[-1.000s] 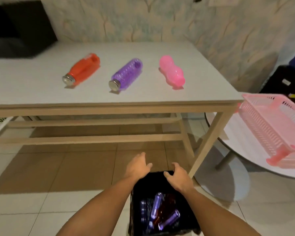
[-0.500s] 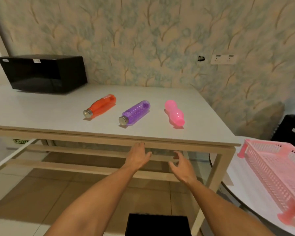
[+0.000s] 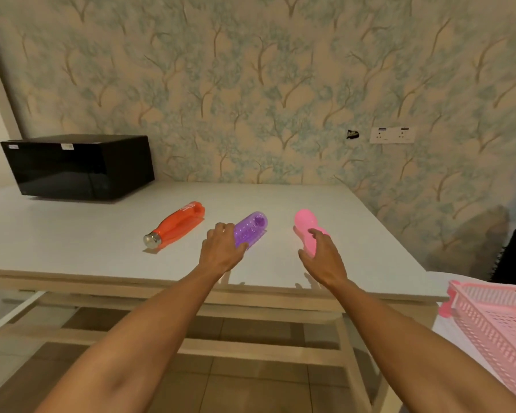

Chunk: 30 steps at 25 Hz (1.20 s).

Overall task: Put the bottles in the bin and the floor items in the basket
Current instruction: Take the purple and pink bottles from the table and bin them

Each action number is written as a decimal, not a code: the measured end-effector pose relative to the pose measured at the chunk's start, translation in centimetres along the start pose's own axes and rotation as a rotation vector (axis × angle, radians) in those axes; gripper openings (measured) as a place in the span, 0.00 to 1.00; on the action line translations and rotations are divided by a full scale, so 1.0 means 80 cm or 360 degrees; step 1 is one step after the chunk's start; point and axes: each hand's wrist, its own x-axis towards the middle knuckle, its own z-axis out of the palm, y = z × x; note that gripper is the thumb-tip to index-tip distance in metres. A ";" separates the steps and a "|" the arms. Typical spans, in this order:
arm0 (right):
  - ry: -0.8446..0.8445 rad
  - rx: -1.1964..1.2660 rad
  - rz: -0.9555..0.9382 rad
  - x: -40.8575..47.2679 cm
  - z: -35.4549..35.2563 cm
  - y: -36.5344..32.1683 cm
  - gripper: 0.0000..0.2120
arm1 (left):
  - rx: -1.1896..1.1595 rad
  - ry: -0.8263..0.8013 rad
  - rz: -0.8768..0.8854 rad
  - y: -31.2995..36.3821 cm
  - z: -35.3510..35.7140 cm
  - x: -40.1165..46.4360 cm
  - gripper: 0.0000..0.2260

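Note:
Three bottles lie on the white table point(image 3: 72, 234): an orange bottle point(image 3: 176, 225) with a steel cap, a purple bottle point(image 3: 252, 226) and a pink bottle point(image 3: 306, 223). My left hand point(image 3: 221, 248) covers the purple bottle's near cap end, fingers and thumb curled over it. My right hand point(image 3: 322, 257) wraps the pink bottle's near end, thumb on its left side and index finger hooked over the top. The orange bottle lies untouched to the left. The bin is out of view.
A black box-shaped appliance point(image 3: 81, 168) sits at the table's back left against the wallpapered wall. A pink slotted basket point(image 3: 489, 320) stands on a low white round table at the lower right. Tiled floor and wooden table rails show below.
The view rose from the black bin on the floor to the tabletop. Both hands moved up and forward from the bin, past the table edge, onto the purple and pink bottles.

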 end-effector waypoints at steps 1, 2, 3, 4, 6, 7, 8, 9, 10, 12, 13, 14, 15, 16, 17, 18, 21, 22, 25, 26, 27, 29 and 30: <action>-0.0010 -0.0129 -0.0010 0.016 0.006 -0.001 0.32 | 0.0021 -0.0016 0.0004 -0.008 0.003 0.016 0.28; -0.0029 -0.0294 -0.0020 0.031 0.009 -0.003 0.34 | 0.0030 -0.0033 0.0007 -0.014 0.005 0.030 0.29; -0.0064 -0.0453 -0.0010 0.047 0.011 -0.006 0.35 | 0.0036 -0.0056 0.0012 -0.019 0.008 0.043 0.31; -0.0100 -0.0570 0.0019 0.061 0.015 -0.008 0.36 | 0.0046 -0.0088 0.0020 -0.023 0.012 0.053 0.32; -0.0142 -0.0695 0.0107 0.082 0.024 -0.005 0.38 | 0.0074 -0.0167 0.0035 -0.030 0.025 0.064 0.36; -0.0175 -0.0711 0.0186 0.091 0.029 -0.004 0.38 | 0.0071 -0.0217 0.0034 -0.035 0.032 0.070 0.37; -0.0207 -0.0711 0.0263 0.099 0.034 -0.003 0.39 | 0.0050 -0.0273 0.0022 -0.040 0.038 0.074 0.39; -0.0231 -0.0713 0.0317 0.106 0.039 0.000 0.39 | 0.0034 -0.0333 0.0015 -0.046 0.044 0.080 0.41; -0.0253 -0.0728 0.0351 0.111 0.045 0.002 0.39 | 0.0021 -0.0392 0.0011 -0.052 0.050 0.085 0.43; -0.0318 -0.0756 0.0398 0.119 0.054 0.005 0.37 | 0.0007 -0.0497 0.0012 -0.064 0.061 0.097 0.47; -0.0346 -0.0782 0.0413 0.120 0.058 0.007 0.35 | 0.0002 -0.0534 0.0012 -0.070 0.067 0.102 0.47; -0.0346 -0.0829 0.0421 0.120 0.061 0.010 0.34 | -0.0002 -0.0556 0.0014 -0.074 0.074 0.106 0.47; -0.0319 -0.0889 0.0424 0.121 0.063 0.011 0.33 | -0.0013 -0.0574 0.0017 -0.078 0.080 0.111 0.46; -0.0271 -0.0956 0.0410 0.121 0.063 0.012 0.32 | -0.0034 -0.0584 0.0020 -0.081 0.086 0.114 0.45; -0.0219 -0.1012 0.0382 0.123 0.060 0.012 0.32 | -0.0063 -0.0584 0.0022 -0.083 0.091 0.117 0.43; -0.0187 -0.1060 0.0354 0.124 0.057 0.011 0.32 | -0.0092 -0.0574 0.0023 -0.084 0.094 0.120 0.42; -0.0196 -0.1193 0.0349 0.122 0.054 0.015 0.30 | -0.0154 -0.0487 0.0027 -0.082 0.098 0.127 0.37; -0.0212 -0.1209 0.0377 0.117 0.056 0.017 0.28 | -0.0181 -0.0451 0.0034 -0.079 0.098 0.130 0.36; -0.0285 -0.1169 0.0429 0.102 0.058 0.021 0.28 | -0.0287 -0.0403 0.0063 -0.069 0.097 0.132 0.34; -0.0294 -0.1186 0.0416 0.097 0.057 0.019 0.29 | -0.0315 -0.0405 0.0071 -0.069 0.100 0.131 0.33; -0.0289 -0.1208 0.0396 0.092 0.056 0.015 0.29 | -0.0334 -0.0405 0.0072 -0.071 0.103 0.129 0.33; -0.0248 -0.1218 0.0400 0.085 0.052 0.004 0.30 | -0.0353 -0.0407 0.0052 -0.073 0.106 0.128 0.34; -0.0236 -0.1209 0.0429 0.084 0.050 -0.002 0.32 | -0.0353 -0.0406 0.0036 -0.074 0.105 0.129 0.34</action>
